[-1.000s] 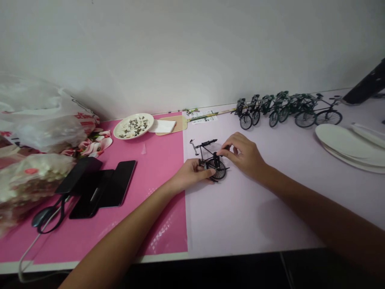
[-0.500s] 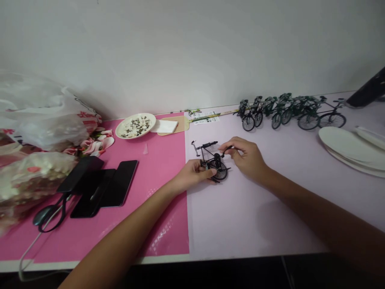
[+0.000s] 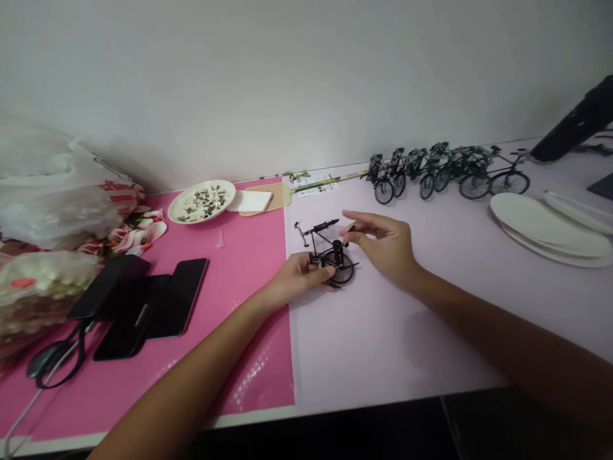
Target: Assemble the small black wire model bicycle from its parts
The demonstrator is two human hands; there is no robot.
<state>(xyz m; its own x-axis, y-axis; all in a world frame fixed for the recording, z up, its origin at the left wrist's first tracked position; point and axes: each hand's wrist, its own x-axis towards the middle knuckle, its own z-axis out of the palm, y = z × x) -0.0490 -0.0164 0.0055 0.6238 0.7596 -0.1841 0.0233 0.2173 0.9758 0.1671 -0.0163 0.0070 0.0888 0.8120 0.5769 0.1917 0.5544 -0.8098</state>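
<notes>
My left hand [image 3: 302, 276] is closed on a small black model bicycle [image 3: 318, 237], its thumb and fingers gripping around the spoked wheel. The bicycle is tipped, handlebar and saddle end up and to the left, with one wheel low at the right. Just right of it, my right hand [image 3: 385, 241] pinches a small dark piece [image 3: 352, 229] between thumb and fingers, close to the crank and pedal area. Its index finger stretches out above. Most of the piece is hidden by the fingers, so its kind cannot be made out.
Several model bicycles [image 3: 445, 169] stand in a row by the wall. White plates [image 3: 536, 223] and a dark cylinder [image 3: 575, 121] are at right. Leftward are a plate of small parts [image 3: 182, 216], black phones [image 3: 179, 300], a black box [image 3: 110, 287] and plastic bags [image 3: 52, 191].
The view has swung slightly right. My right hand has drawn in toward the crank, its index finger straighter, and less of the dark piece shows. My left hand keeps its hold.
</notes>
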